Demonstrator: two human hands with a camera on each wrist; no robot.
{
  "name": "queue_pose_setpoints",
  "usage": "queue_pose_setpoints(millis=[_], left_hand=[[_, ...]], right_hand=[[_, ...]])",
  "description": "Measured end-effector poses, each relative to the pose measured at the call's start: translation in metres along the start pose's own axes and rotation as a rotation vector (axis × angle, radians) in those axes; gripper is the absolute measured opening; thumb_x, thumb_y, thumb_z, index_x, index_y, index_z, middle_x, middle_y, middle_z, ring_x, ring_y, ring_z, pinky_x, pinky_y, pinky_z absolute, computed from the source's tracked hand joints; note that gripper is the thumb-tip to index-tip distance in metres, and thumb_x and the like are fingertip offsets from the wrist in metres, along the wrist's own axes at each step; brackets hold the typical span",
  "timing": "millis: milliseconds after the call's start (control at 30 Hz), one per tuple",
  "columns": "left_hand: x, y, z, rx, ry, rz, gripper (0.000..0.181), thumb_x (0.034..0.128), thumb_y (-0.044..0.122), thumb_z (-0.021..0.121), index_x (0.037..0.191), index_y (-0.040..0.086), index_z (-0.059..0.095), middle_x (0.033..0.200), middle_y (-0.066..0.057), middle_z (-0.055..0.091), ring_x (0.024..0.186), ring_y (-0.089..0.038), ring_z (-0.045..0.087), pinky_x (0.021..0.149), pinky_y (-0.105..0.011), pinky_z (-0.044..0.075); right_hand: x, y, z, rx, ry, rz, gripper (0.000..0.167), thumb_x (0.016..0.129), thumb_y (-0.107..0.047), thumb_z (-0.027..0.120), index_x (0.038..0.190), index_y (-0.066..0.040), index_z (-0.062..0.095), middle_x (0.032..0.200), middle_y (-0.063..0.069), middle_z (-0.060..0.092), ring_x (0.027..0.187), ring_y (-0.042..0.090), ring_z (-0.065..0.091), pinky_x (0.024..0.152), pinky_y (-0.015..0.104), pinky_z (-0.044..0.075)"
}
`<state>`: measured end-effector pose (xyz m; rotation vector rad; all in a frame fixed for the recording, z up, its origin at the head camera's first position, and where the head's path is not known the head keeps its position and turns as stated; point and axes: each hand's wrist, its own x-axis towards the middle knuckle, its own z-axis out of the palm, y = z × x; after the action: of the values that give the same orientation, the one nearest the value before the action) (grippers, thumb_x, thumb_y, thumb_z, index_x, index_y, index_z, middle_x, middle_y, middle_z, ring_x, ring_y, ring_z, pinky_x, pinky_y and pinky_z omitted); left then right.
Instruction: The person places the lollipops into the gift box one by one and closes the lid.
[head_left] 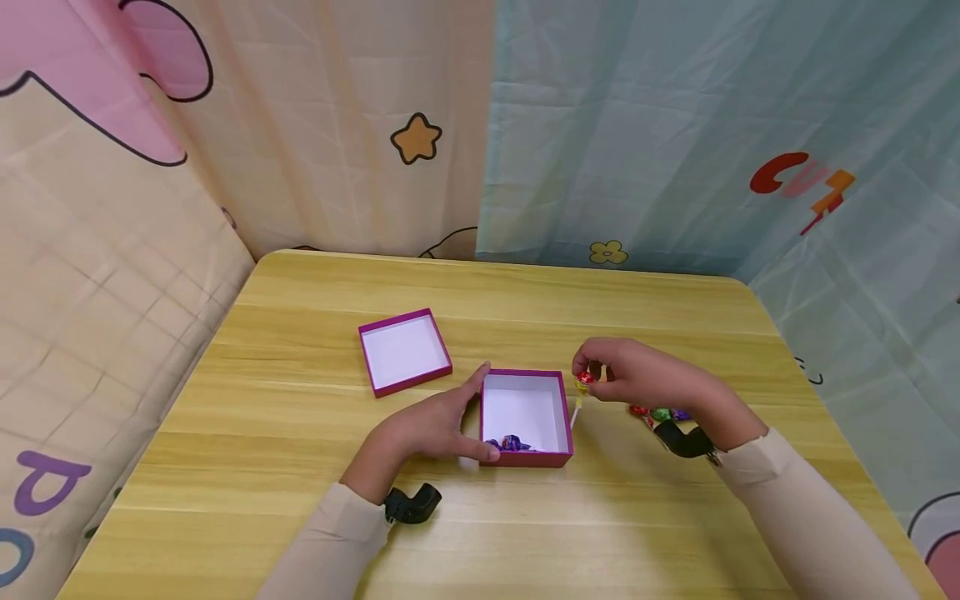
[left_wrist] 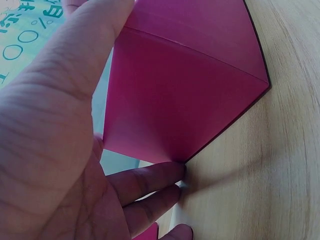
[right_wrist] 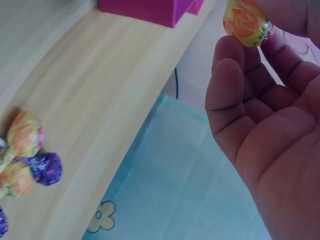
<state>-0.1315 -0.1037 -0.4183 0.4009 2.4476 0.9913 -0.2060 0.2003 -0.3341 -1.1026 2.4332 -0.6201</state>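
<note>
A magenta box (head_left: pixel 566 414) with a white inside stands open-topped on the table. Along its near wall lie purple-wrapped lollipops (head_left: pixel 512 442). My left hand (head_left: pixel 431 425) holds the box by its left side, thumb at the near corner and a finger at the far corner; the left wrist view shows the magenta outer wall (left_wrist: pixel 165 100) close up. Just right of the box, my right hand (head_left: pixel 637 372) pinches a lollipop (head_left: pixel 583 382) by its wrapped head, stick pointing down. In the right wrist view, that lollipop's wrapper (right_wrist: pixel 246 24) is yellow and orange.
The magenta lid (head_left: pixel 406 352) lies inside-up to the box's far left. More wrapped lollipops (head_left: pixel 660 413) lie on the table, partly hidden under my right forearm; the right wrist view shows purple and yellow ones (right_wrist: pixel 46 168). Printed curtains (head_left: pixel 600 125) hang behind the wooden table (head_left: pixel 300 292).
</note>
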Motion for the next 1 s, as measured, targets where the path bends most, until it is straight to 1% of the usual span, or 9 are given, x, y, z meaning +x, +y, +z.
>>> queue_pose_setpoints(millis=[233, 433, 533, 767, 867, 1000], left_hand=[[0.0, -0.001, 0.0, -0.004, -0.004, 0.001, 0.124, 0.0699, 0.063, 0.081, 0.161, 0.03, 0.003, 0.158, 0.0, 0.031, 0.136, -0.022, 0.039, 0.111, -0.046, 0.035], [0.0, 0.0, 0.0, -0.009, -0.005, -0.006, 0.124, 0.0695, 0.064, 0.081, 0.161, 0.029, 0.004, 0.159, -0.001, 0.031, 0.136, -0.022, 0.039, 0.111, -0.046, 0.034], [0.0, 0.001, 0.0, -0.01, -0.003, -0.006, 0.124, 0.0696, 0.063, 0.081, 0.161, 0.028, 0.005, 0.159, -0.001, 0.03, 0.137, -0.022, 0.039, 0.112, -0.046, 0.034], [0.0, 0.002, 0.0, -0.014, -0.003, -0.013, 0.124, 0.0695, 0.063, 0.081, 0.161, 0.029, 0.005, 0.16, -0.001, 0.029, 0.139, -0.022, 0.037, 0.112, -0.047, 0.034], [0.0, 0.001, 0.0, -0.011, -0.004, -0.012, 0.124, 0.0695, 0.064, 0.08, 0.161, 0.03, 0.005, 0.161, 0.0, 0.028, 0.14, -0.022, 0.036, 0.112, -0.047, 0.034], [0.0, 0.0, 0.0, -0.006, -0.003, -0.001, 0.124, 0.0697, 0.065, 0.08, 0.161, 0.029, 0.004, 0.161, 0.001, 0.027, 0.139, -0.02, 0.037, 0.112, -0.045, 0.034]], right_hand=[[0.011, -0.012, -0.003, -0.032, -0.008, -0.044, 0.015, 0.094, -0.011, 0.068, 0.109, -0.011, 0.067, 0.102, -0.007, 0.061, 0.085, 0.014, 0.058, 0.072, 0.029, 0.054], [0.02, -0.023, -0.005, -0.043, -0.016, -0.086, 0.015, 0.095, -0.012, 0.067, 0.107, -0.019, 0.067, 0.104, -0.009, 0.061, 0.087, 0.012, 0.057, 0.072, 0.029, 0.053], [0.025, -0.027, -0.004, -0.039, -0.027, -0.102, 0.015, 0.095, -0.012, 0.067, 0.107, -0.02, 0.067, 0.105, -0.008, 0.061, 0.088, 0.013, 0.057, 0.073, 0.028, 0.054], [0.041, -0.027, 0.007, -0.01, -0.047, -0.121, 0.017, 0.093, -0.006, 0.065, 0.106, -0.017, 0.068, 0.104, -0.007, 0.06, 0.088, 0.013, 0.057, 0.073, 0.027, 0.054], [0.048, -0.027, 0.014, 0.008, -0.081, -0.108, 0.019, 0.092, -0.004, 0.064, 0.107, -0.015, 0.069, 0.103, -0.006, 0.06, 0.089, 0.014, 0.056, 0.074, 0.028, 0.054], [0.057, -0.03, 0.023, 0.006, -0.136, -0.096, 0.019, 0.092, -0.003, 0.062, 0.108, -0.01, 0.069, 0.102, -0.005, 0.059, 0.09, 0.014, 0.056, 0.077, 0.028, 0.053]])
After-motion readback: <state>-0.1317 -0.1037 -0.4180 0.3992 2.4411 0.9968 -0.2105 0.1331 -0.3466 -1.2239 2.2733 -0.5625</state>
